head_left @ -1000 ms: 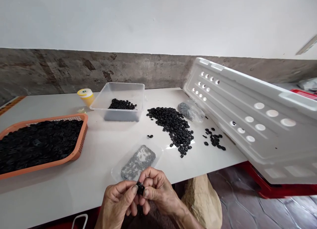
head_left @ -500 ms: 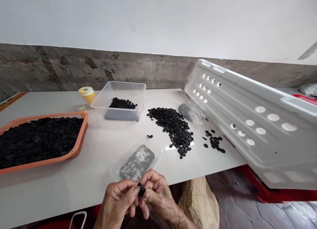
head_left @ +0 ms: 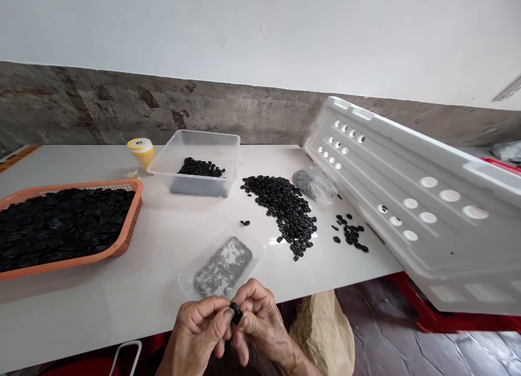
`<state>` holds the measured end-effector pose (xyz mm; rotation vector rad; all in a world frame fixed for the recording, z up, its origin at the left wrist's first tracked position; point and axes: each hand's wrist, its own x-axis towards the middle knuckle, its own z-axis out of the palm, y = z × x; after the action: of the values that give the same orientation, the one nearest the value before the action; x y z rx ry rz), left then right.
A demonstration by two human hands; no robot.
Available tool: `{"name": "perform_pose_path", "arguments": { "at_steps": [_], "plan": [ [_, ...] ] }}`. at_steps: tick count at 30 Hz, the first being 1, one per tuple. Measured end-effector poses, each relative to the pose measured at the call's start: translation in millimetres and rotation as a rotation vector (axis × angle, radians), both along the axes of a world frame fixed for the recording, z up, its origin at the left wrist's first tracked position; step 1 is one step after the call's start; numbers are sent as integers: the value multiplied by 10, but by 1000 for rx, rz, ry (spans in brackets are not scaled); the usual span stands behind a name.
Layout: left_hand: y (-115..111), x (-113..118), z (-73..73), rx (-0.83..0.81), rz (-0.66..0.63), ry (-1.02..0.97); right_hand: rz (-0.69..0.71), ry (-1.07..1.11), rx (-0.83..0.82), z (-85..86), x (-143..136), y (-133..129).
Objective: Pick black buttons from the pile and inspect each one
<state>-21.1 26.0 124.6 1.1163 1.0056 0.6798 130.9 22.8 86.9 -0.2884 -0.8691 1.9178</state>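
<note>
My left hand [head_left: 199,332] pinches a small black part [head_left: 235,313] between thumb and forefinger, at the bottom centre. My right hand [head_left: 262,322] grips the same part from the other side. Just beyond the fingers lies a shallow clear tray [head_left: 254,256] holding small grey metal pieces [head_left: 223,265]. A pile of black parts [head_left: 285,208] is spread on the white table [head_left: 163,273], to the right of the tray. One or two tiny black pieces [head_left: 245,223] lie behind the tray.
An orange basket [head_left: 132,224] full of black parts stands left. Farther back are a clear bin [head_left: 199,187] and a yellow cup [head_left: 142,153]. A plastic bag [head_left: 315,185] and scattered black parts [head_left: 353,235] lie near the leaning white plastic panel [head_left: 391,175].
The view has shifted slightly. Both hands still hold the black part, with small changes in finger position; the things on the table look the same.
</note>
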Motion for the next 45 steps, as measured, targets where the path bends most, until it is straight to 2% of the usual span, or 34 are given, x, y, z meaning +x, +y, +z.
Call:
{"name": "perform_pose_path", "arguments": {
  "at_steps": [4,12,22,28,36,40,45],
  "plan": [
    [13,32,67,11,-22,11,11,13,-1,-43,-4,-4],
    [10,27,-2,40,-33,-2,7,7,-11,-61,2,-14],
    [21,5,13,-6,17,-12,-9,-84,-45,-47,-26,-13],
    [33,-24,16,49,-48,45,-6,-76,-39,-62,-30,-1],
    [45,-15,4,70,-75,67,-1,-23,-10,12,-36,17],
    [46,-21,20,68,-99,88,25,-90,-6,-32,-15,26],
    [42,-7,17,14,-36,52,16,-154,8,-68,4,34]
  ]
}}
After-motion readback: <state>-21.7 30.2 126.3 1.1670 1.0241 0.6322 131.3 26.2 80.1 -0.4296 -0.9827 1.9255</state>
